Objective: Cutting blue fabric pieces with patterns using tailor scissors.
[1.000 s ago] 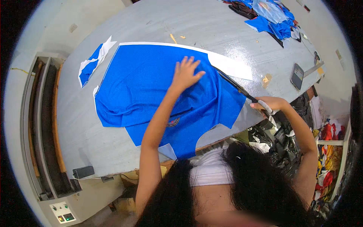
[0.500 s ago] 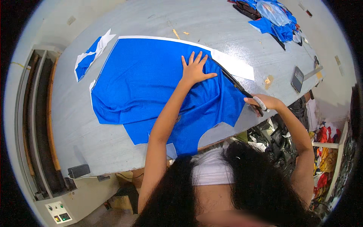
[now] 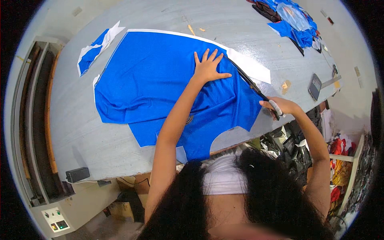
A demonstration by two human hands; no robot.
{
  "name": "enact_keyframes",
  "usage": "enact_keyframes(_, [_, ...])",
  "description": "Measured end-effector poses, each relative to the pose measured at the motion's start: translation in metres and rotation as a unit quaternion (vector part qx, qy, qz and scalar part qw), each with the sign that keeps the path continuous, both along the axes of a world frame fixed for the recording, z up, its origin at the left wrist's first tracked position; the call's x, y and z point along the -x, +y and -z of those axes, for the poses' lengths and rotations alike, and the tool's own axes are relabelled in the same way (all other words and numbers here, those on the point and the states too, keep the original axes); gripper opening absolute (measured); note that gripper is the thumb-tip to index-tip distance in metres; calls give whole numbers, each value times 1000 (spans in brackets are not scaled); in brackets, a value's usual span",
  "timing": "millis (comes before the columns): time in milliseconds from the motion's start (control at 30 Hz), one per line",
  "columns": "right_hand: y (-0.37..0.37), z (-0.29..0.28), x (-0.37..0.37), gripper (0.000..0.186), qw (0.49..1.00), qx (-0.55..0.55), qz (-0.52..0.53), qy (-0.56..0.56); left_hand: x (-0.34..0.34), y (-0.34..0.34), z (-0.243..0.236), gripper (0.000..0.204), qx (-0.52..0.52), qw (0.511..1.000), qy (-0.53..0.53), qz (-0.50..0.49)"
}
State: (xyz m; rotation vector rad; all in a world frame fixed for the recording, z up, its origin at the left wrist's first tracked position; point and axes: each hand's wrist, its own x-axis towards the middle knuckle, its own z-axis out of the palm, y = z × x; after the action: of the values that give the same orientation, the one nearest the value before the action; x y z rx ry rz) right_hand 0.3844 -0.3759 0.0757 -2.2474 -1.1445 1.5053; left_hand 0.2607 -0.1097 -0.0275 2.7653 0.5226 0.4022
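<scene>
A large piece of blue fabric (image 3: 152, 80) lies spread on the grey cutting table (image 3: 80, 132), over white pattern paper (image 3: 252, 66). My left hand (image 3: 208, 66) presses flat on the fabric with fingers spread, near its right edge. My right hand (image 3: 280, 106) grips the handles of long black scissors (image 3: 250, 84), whose blades run along the fabric's right edge, between the blue cloth and the white paper strip.
A blue and white offcut (image 3: 94, 50) lies at the table's left. A heap of blue cloth pieces (image 3: 296, 22) sits at the far right corner. A small dark device (image 3: 315, 86) and a ruler lie at right. A control box (image 3: 56, 219) hangs below the table.
My left hand has slid to the right across the fabric, closer to the scissors. The view has shifted so the fabric sits nearer me.
</scene>
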Motion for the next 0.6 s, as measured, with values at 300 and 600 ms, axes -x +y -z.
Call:
enact_keyframes(300, [-8, 7, 0, 60, 999, 0, -10, -45, 1, 1, -3, 97, 0, 1000, 13, 1])
enact_keyframes(600, [-14, 9, 15, 57, 994, -49, -27, -98, 0, 1, 0, 98, 4, 1000, 2, -5])
